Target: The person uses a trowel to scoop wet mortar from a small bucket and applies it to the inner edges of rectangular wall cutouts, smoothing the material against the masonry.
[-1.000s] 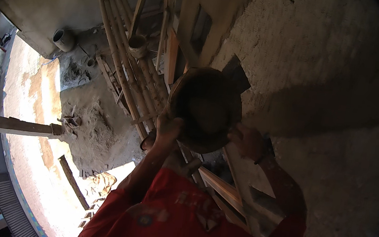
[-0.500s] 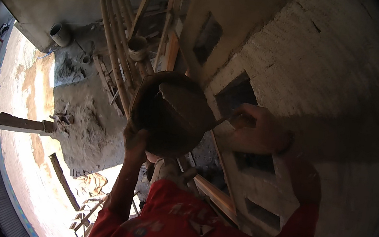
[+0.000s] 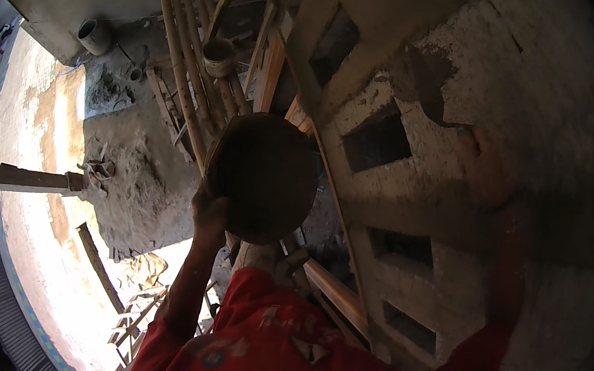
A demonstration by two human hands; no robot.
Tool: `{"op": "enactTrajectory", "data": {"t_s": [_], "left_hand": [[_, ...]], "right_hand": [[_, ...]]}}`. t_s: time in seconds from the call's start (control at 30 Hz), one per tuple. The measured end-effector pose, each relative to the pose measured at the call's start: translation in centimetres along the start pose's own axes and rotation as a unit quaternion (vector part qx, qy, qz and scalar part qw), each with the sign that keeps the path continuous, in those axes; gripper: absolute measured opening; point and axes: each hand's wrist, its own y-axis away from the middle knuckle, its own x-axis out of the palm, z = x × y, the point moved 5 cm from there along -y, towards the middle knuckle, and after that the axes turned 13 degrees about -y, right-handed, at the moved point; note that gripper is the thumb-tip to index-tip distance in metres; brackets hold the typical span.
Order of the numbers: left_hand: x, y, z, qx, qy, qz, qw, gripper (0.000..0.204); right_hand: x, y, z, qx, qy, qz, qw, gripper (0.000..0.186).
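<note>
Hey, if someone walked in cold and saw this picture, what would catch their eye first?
Probably the dark round pan at the centre, held up at its lower left edge by the left hand. To the right, the blurred right hand reaches up against a rough plastered wall with rectangular openings. Below left lie a mound of sand and bamboo poles.

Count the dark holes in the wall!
4 holes: one at top, one mid-wall, one lower, one lowest. The arm may hide more.
</note>
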Motion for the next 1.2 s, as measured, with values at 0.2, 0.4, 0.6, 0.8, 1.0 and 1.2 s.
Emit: {"op": "enactTrajectory", "data": {"t_s": [0.2,0.4,0.6,0.8,1.0,1.2], "left_hand": [[5.7,0.3,-1.1,0.010,-0.040,0.063,0.997,0.062],[10.2,0.6,-2.5,0.042,-0.081,0.131,0.987,0.061],[11.7,1.2,-3.6,0.041,-0.170,0.105,0.979,0.053],[10.3,0.3,-3.4,0.037,-0.055,0.115,0.991,0.051],[7.8,-0.1,-3.5,-0.003,-0.055,0.074,0.996,0.054],[4.3,-0.9,-2.5,0.025,-0.034,0.030,0.999,0.056]], "right_hand": [[11.7,6.6,-2.0,-0.239,0.343,0.104,0.903,0.029],[18.2,6.6,-8.4,-0.250,0.336,0.173,0.891,0.019],[20.3,8.3,-10.1,-0.456,0.297,0.225,0.808,0.021],[15.8,8.7,-6.8,-0.263,0.041,0.161,0.950,0.031],[9.1,8.8,2.4,-0.224,0.035,0.141,0.964,0.040],[4.0,6.9,7.8,-0.138,-0.041,0.198,0.970,0.045]]}}
